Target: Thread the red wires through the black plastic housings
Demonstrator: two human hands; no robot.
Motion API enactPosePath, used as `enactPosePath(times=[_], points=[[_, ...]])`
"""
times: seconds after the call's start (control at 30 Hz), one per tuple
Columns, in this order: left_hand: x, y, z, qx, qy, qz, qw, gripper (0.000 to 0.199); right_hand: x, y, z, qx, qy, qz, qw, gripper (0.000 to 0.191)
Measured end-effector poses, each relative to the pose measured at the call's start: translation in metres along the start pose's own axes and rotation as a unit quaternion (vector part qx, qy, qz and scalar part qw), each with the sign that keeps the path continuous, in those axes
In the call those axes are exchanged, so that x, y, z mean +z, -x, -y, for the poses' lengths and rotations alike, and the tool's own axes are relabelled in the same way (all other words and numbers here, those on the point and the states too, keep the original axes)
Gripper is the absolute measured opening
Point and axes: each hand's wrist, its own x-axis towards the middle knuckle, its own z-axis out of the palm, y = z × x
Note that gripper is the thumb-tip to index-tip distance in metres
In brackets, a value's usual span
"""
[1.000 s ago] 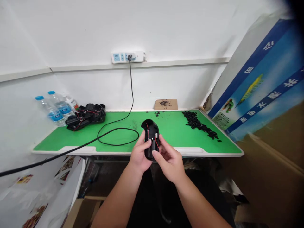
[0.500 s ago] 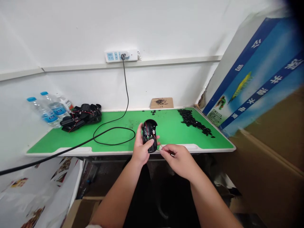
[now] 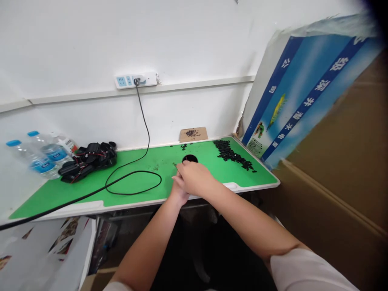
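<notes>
My left hand [image 3: 179,195] is closed around a black plastic housing [image 3: 190,158] above the front edge of the green table. Only the rounded top of the housing shows, with a bit of red wire by its rim. My right hand [image 3: 195,176] lies across the front of the housing and covers most of it, its back toward me. Its fingers are curled at the left side of the housing, close to my left thumb. What they pinch is hidden from view.
Several black housings with red wires [image 3: 89,159] are piled at the left beside water bottles [image 3: 45,163]. Small black parts [image 3: 232,153] lie at the right, and tiny pieces sit on cardboard [image 3: 200,133]. A black cable [image 3: 145,133] loops across the table [image 3: 133,157] from a wall socket strip [image 3: 145,79].
My right hand, which pinched a red wire right of the housing, has crossed left over its front. The housing is now mostly covered. The camera view has turned to the right.
</notes>
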Motion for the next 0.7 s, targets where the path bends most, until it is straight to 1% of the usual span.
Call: enactPosePath(times=[0.03,0.07,0.1,0.13,0.17,0.2,0.27,0.33,0.37,0.43,0.5,0.53,0.6,0.7], points=[[0.002,-0.005,-0.003,-0.018,0.024,-0.006,1.000,0.036,-0.003,0.005,-0.013,-0.003,-0.047,-0.049,0.998,0.030],[0.004,-0.011,-0.007,-0.034,0.046,-0.008,0.998,0.037,-0.004,0.011,-0.031,0.005,-0.104,-0.105,0.989,0.032],[0.006,-0.017,-0.011,-0.048,0.063,-0.004,0.997,0.039,-0.003,0.019,-0.052,0.028,-0.164,-0.155,0.974,0.033],[0.008,-0.025,-0.014,-0.057,0.071,0.007,0.996,0.040,0.000,0.028,-0.076,0.076,-0.207,-0.198,0.955,0.035],[0.011,-0.033,-0.017,-0.063,0.072,0.027,0.995,0.041,0.005,0.037,-0.103,0.133,-0.229,-0.228,0.937,0.037],[0.014,-0.042,-0.019,-0.067,0.071,0.050,0.994,0.041,0.012,0.047,-0.131,0.188,-0.229,-0.244,0.923,0.038],[0.022,-0.060,-0.020,-0.074,0.074,0.088,0.991,0.040,0.030,0.068,-0.184,0.277,-0.187,-0.238,0.912,0.037],[0.030,-0.077,-0.016,-0.086,0.077,0.121,0.986,0.039,0.050,0.087,-0.226,0.333,-0.159,-0.239,0.898,0.038],[0.034,-0.085,-0.013,-0.094,0.077,0.138,0.983,0.039,0.058,0.095,-0.240,0.348,-0.157,-0.239,0.893,0.039],[0.039,-0.095,-0.007,-0.118,0.075,0.165,0.976,0.038,0.070,0.106,-0.257,0.363,-0.162,-0.234,0.887,0.042],[0.041,-0.098,-0.003,-0.150,0.073,0.188,0.968,0.037,0.073,0.107,-0.262,0.362,-0.148,-0.212,0.896,0.043],[0.040,-0.097,-0.002,-0.169,0.072,0.198,0.963,0.036,0.071,0.104,-0.262,0.359,-0.128,-0.189,0.905,0.043],[0.037,-0.094,-0.001,-0.204,0.074,0.218,0.951,0.036,0.064,0.093,-0.261,0.354,-0.066,-0.124,0.925,0.042],[0.032,-0.088,-0.001,-0.238,0.087,0.237,0.938,0.036,0.055,0.072,-0.261,0.355,0.016,-0.023,0.934,0.041]])
